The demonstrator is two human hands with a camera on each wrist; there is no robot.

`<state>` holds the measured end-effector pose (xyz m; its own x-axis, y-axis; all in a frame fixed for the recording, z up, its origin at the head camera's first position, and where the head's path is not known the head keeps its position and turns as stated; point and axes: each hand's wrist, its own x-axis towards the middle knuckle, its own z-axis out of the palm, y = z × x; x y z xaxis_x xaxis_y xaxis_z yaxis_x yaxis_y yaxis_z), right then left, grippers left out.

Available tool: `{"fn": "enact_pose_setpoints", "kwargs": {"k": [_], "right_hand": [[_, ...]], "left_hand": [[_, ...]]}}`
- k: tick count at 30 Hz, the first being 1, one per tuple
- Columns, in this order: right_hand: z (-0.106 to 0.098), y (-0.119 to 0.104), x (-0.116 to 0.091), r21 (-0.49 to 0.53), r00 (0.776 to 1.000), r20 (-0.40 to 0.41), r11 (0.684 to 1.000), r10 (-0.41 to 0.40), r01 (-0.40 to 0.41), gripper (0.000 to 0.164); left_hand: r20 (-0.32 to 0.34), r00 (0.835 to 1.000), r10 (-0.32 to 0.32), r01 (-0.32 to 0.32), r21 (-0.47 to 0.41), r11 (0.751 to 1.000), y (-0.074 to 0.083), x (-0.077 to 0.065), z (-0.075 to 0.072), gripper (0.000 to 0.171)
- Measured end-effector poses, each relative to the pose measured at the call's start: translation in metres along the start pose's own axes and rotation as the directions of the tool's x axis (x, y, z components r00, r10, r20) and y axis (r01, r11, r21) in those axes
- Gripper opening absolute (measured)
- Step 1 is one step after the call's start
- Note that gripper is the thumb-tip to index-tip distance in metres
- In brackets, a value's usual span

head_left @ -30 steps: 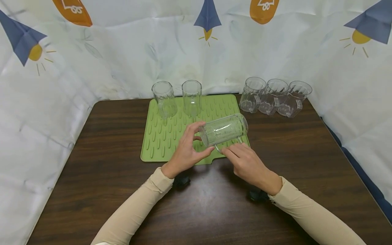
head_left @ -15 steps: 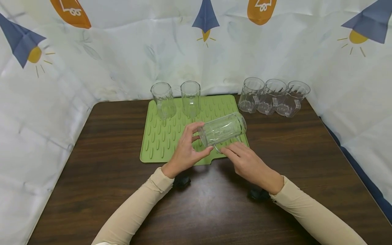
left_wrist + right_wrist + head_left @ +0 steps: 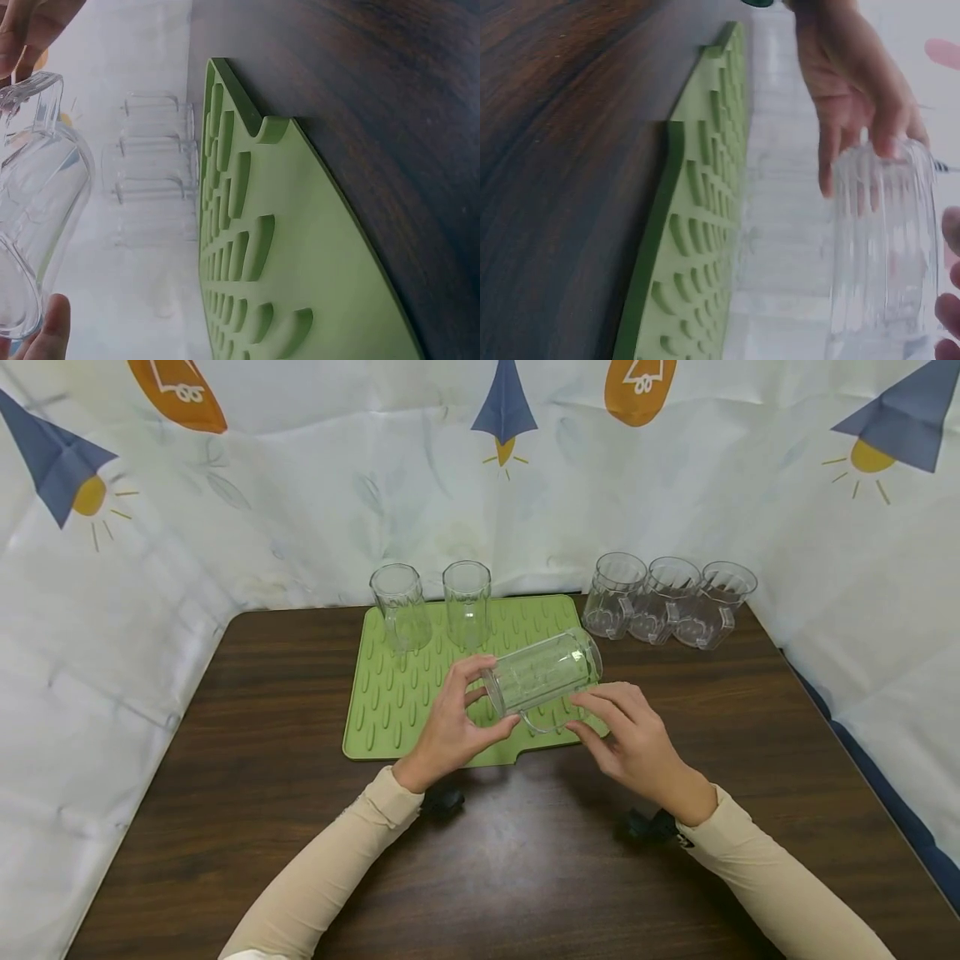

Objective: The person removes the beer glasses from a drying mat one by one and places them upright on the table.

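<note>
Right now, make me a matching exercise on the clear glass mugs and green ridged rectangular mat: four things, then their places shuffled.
Things
1. Tilted clear glass mug
2. Pair of clear glass mugs
3. Row of three clear glass mugs
4. Green ridged mat

Places
A. Flat on the dark brown table
B. Gripped by the left hand
C. On the table, right of the mat
D. Standing on the mat

Pairs: 1-B, 2-D, 3-C, 4-A

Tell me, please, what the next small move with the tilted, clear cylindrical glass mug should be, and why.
Probably close the bare right hand round the curved clear handle: its thumb and fingertips stand apart near it, while the bare left hand grips one end of the mug, tilted above the green rectangular ridged mat.
</note>
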<state>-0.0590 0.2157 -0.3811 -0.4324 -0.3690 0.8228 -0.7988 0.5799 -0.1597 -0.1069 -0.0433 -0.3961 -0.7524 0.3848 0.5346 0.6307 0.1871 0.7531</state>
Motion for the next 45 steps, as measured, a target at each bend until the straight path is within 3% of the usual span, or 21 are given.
{"fn": "enact_pose_setpoints", "kwargs": {"k": [3, 6, 9, 13, 16, 20, 23, 25, 30, 33, 36, 40, 45], "right_hand": [[-0.003, 0.004, -0.004, 0.071, 0.987, -0.028, 0.985, 0.160, -0.158, 0.039], [-0.005, 0.007, -0.008, 0.187, 0.942, -0.024, 0.927, 0.336, -0.326, 0.038], [-0.005, 0.009, -0.009, 0.350, 0.880, -0.010, 0.826, 0.475, -0.442, 0.040], [-0.002, 0.010, -0.011, 0.518, 0.798, 0.008, 0.680, 0.603, -0.519, 0.029], [0.003, 0.009, -0.012, 0.623, 0.730, 0.042, 0.554, 0.682, -0.553, 0.024], [0.008, 0.005, -0.013, 0.777, 0.644, 0.156, 0.309, 0.749, -0.548, 0.020], [0.010, 0.003, -0.015, 0.831, 0.597, 0.246, 0.150, 0.764, -0.535, 0.019], [0.011, 0.002, -0.015, 0.848, 0.575, 0.290, 0.073, 0.765, -0.525, 0.022], [0.012, 0.002, -0.017, 0.871, 0.557, 0.390, -0.096, 0.733, -0.482, 0.033], [0.013, 0.001, -0.018, 0.881, 0.575, 0.432, -0.189, 0.694, -0.434, 0.039], [0.015, 0.000, -0.020, 0.887, 0.614, 0.457, -0.277, 0.643, -0.370, 0.044], [0.018, 0.000, -0.020, 0.876, 0.639, 0.482, -0.348, 0.599, -0.334, 0.048], [0.019, 0.000, -0.018, 0.860, 0.642, 0.501, -0.415, 0.580, -0.296, 0.055]], "left_hand": [[-0.005, 1.000, -0.002, 0.002, -0.002, 1.000, 0.000, 0.001, 0.000, 0.073], [-0.015, 1.000, 0.002, -0.002, -0.016, 1.000, 0.000, 0.002, 0.001, 0.074], [-0.026, 1.000, 0.010, -0.011, -0.041, 0.999, 0.000, 0.003, 0.002, 0.076], [-0.042, 0.999, 0.021, -0.024, -0.070, 0.997, 0.001, 0.005, 0.004, 0.078], [-0.050, 0.998, 0.022, -0.026, -0.077, 0.997, 0.001, 0.006, 0.004, 0.079], [-0.061, 0.998, 0.028, -0.033, -0.077, 0.997, 0.002, 0.007, 0.006, 0.079], [-0.066, 0.997, 0.040, -0.045, -0.076, 0.996, 0.002, 0.009, 0.008, 0.079], [-0.067, 0.997, 0.041, -0.047, -0.076, 0.996, 0.002, 0.010, 0.009, 0.080], [-0.057, 0.998, 0.027, -0.031, -0.079, 0.996, 0.003, 0.011, 0.012, 0.080], [-0.051, 0.998, 0.022, -0.027, -0.083, 0.996, 0.004, 0.013, 0.013, 0.081], [-0.046, 0.999, 0.018, -0.022, -0.088, 0.996, 0.005, 0.013, 0.015, 0.081], [-0.044, 0.999, 0.013, -0.017, -0.089, 0.996, 0.004, 0.014, 0.018, 0.082], [-0.041, 0.999, 0.003, -0.007, -0.089, 0.996, 0.003, 0.014, 0.020, 0.081]]}}
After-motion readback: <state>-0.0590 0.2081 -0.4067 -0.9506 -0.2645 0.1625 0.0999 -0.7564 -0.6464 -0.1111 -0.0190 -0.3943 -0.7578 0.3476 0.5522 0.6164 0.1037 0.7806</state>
